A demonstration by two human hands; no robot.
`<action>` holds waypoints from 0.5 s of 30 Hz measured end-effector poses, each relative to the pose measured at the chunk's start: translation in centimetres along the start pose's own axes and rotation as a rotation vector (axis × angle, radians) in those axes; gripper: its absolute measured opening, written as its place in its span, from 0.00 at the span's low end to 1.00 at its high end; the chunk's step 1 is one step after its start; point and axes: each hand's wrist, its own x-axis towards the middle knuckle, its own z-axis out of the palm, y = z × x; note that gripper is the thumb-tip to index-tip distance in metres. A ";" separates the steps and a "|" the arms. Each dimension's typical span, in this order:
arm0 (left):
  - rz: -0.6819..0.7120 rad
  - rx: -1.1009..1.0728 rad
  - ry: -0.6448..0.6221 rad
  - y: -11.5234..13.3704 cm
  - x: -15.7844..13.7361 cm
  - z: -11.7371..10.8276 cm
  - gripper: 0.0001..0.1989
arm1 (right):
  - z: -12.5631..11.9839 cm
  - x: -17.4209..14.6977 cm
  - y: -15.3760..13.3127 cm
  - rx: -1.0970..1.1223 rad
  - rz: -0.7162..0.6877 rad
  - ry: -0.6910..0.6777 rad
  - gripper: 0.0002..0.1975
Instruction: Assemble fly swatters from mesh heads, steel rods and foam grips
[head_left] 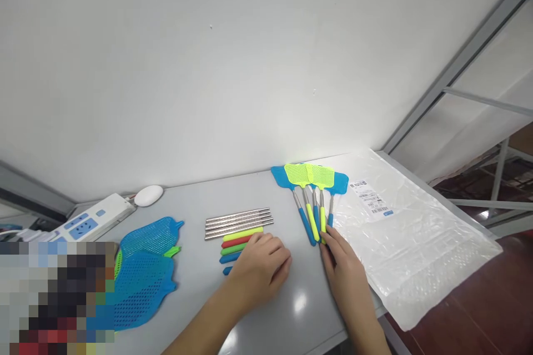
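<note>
Grey surface (pixel 200 294) stood against a pale wall (pixel 250 66). Five assembled fly swatters (pixel 321 176) lay fanned at the right of centre, heads toward the wall and overlapping, handles pointing to the near side; three were blue and two yellow-green, each with a metal shaft between head and handle.

Right hand (pixel 345 266): fingers extended and only slightly bent, tips touching the near ends of the yellow-green and blue handles at the right of the fan. Could not tell whether they gripped a handle or merely rested against it.

Left hand (pixel 263 262): back of the hand uppermost, fingers curled, placed over the right ends of the loose handles (pixel 234 249). Whether anything was held beneath could not be determined. The handles lay in a row, far to near: yellow, red, green, blue, blue.

Metal rods (pixel 239 223) lay side by side just beyond the handles. Loose swatter heads (pixel 144 288), blue with some green showing, overlapped at the left. Beyond them: a power strip (pixel 100 215) and a white oval object (pixel 149 196). To the right, a clear plastic wrapper (pixel 428 266) bore a printed label (pixel 372 198) and overhung the surface edge. Near left corner blurred, contents unreadable.
</note>
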 end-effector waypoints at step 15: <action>-0.324 0.333 0.084 2.5 18.0 4.9 0.08 | -0.4 -0.4 0.2 0.291 0.125 -0.064 0.24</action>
